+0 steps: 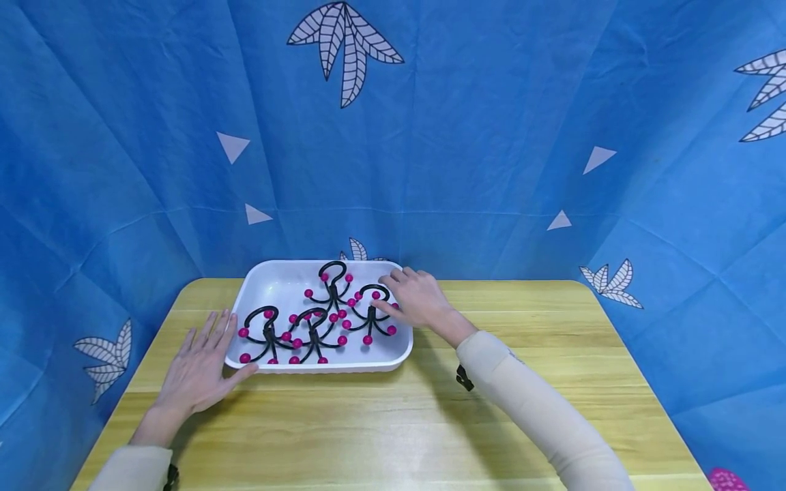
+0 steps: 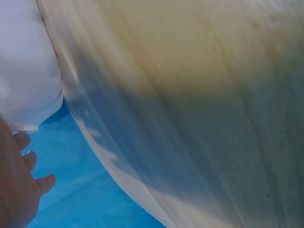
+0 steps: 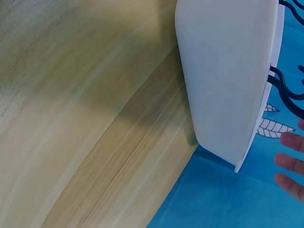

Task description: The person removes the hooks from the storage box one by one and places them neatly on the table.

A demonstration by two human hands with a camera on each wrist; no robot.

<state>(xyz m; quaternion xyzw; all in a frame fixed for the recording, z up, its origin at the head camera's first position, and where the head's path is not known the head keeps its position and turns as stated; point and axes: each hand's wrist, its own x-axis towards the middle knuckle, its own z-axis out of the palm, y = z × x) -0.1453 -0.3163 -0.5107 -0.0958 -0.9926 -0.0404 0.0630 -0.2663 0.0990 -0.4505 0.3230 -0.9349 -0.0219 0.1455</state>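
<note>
Reaching seems the step in hand: the left hand (image 1: 199,361) lies spread and ungripping by the white tray (image 1: 270,286), the right hand (image 1: 420,298), thumb and fingers apart, hovers at the tray's rightmost black hook (image 1: 372,315), contact unclear, probably needing a careful pinch.

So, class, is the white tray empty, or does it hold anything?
Not empty: the head view shows several pink-tipped black hooks inside the white tray.

A white tray (image 1: 276,283) holds four black hooks (image 1: 314,335), left hand (image 1: 199,365) and right hand (image 1: 419,299) at its ends.
</note>
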